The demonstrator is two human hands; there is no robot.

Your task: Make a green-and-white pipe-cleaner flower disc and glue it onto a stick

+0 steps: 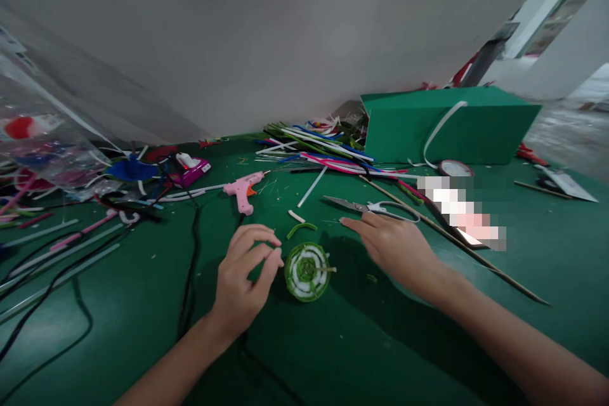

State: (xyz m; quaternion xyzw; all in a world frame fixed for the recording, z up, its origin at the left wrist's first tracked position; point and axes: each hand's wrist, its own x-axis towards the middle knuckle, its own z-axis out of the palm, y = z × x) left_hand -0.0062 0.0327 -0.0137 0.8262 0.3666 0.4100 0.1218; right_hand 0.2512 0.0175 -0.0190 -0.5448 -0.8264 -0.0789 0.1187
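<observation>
A small round coil of green and white rings [307,271] lies on the green table, with a short pale stub sticking out at its right. Beside its left edge is my left hand [250,269], fingers curled, thumb and fingertips drawn together; whether they touch the coil or pinch something small is unclear. My right hand [397,250] reaches over the handles of the scissors [349,204], partly covering them. One finger stretches left on that hand, its tip near a thin clear strand; the other fingers are partly hidden. The scissors' blades point left.
A pink glue gun [242,191] lies beyond my left hand, its black cord running toward me. Green [302,228] and white offcuts lie behind the coil. Several coloured strips [323,143] are piled at the back beside a green bag [438,127]. A long thin stick [480,259] lies at right.
</observation>
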